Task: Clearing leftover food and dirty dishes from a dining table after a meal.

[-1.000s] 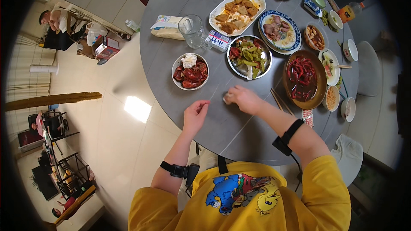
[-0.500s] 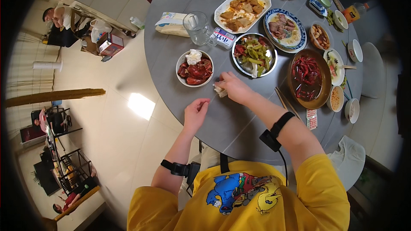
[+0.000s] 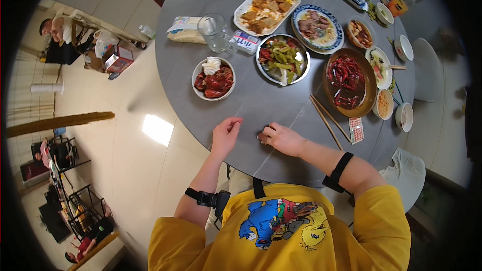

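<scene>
My right hand (image 3: 283, 140) is low over the near part of the grey round table, its fingers closed on a crumpled tissue (image 3: 260, 138), mostly hidden beneath them. To its left, by the table's edge, my left hand (image 3: 226, 134) is loosely curled, thumb against the fingers, with nothing showing in it. Beyond the left hand stands a white bowl (image 3: 214, 95) of red crayfish shells with a wadded tissue (image 3: 211, 65) on top. A pair of wooden chopsticks (image 3: 327, 121) lies to the right of my right hand.
Farther back are a glass mug (image 3: 215, 32), a tissue pack (image 3: 186, 29), a steel plate of green vegetables (image 3: 281, 57) and a white dish of browned chunks (image 3: 269, 10). A brown bowl of crayfish (image 3: 350, 83) sits right. An orange bottle (image 3: 401, 4) stands far right.
My right hand has drawn back toward me with the tissue, away from the bowl of shells. My left hand stays near the table's edge. The whole view has shifted slightly.
</scene>
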Motion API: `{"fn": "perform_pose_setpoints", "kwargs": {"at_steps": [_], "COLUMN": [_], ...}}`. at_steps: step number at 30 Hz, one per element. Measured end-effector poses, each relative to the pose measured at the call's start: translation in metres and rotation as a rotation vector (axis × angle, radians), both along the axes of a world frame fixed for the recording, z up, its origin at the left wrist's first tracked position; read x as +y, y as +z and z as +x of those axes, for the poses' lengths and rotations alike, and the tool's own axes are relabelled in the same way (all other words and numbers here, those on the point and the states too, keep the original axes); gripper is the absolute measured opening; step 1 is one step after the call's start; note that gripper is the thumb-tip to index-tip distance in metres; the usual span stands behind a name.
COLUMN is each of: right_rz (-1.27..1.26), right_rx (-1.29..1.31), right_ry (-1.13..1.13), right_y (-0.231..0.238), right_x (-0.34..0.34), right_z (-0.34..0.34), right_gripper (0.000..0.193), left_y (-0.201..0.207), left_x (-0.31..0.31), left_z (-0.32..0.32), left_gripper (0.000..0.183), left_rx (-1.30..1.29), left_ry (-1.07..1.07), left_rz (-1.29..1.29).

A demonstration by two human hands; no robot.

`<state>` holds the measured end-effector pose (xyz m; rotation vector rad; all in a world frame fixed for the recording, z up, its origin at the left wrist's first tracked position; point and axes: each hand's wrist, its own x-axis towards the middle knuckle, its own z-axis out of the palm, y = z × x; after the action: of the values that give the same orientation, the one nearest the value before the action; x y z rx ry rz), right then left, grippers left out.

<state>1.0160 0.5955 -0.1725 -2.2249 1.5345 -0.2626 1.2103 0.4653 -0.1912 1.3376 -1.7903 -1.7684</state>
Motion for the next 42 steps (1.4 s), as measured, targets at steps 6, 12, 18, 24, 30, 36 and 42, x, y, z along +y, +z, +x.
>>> {"fn": "perform_pose_setpoints", "kwargs": {"at_steps": [6, 12, 18, 24, 30, 36, 42], "right_rz": [-0.075, -0.054, -0.067, -0.070, 0.049, 0.032, 0.080], "right_rx": [-0.080, -0.184, -0.158, -0.088, -0.173, -0.293, -0.359], "right_ry": [-0.648, -0.707, -0.784, -0.949, -0.982, -1.013, -0.684], "right_y": [-0.008, -0.012, -0.003, -0.011, 0.008, 0.000, -0.009], "right_x": [0.009, 0.018, 0.038, 0.043, 0.054, 0.054, 0.010], "right_z": [-0.059, -0.046, -0.043, -0.055, -0.045, -0.019, 0.038], "right_gripper": [0.029, 0.014, 0.018, 0.019, 0.015, 0.015, 0.019], "left_y": [0.003, 0.007, 0.002, 0.010, 0.005, 0.000, 0.007], "left_x": [0.000, 0.002, 0.003, 0.004, 0.001, -0.008, -0.012], "left_z": [-0.016, -0.037, -0.049, -0.058, -0.056, -0.038, -0.013], "left_gripper": [0.020, 0.020, 0.020, 0.020, 0.019, 0.019, 0.022], "left_rx": [-0.053, -0.018, -0.003, -0.009, -0.002, 0.010, -0.041], "left_ry": [-0.112, -0.172, -0.236, -0.260, -0.271, -0.238, -0.215], "left_rz": [0.102, 0.069, 0.076, 0.093, 0.030, 0.008, 0.049]}}
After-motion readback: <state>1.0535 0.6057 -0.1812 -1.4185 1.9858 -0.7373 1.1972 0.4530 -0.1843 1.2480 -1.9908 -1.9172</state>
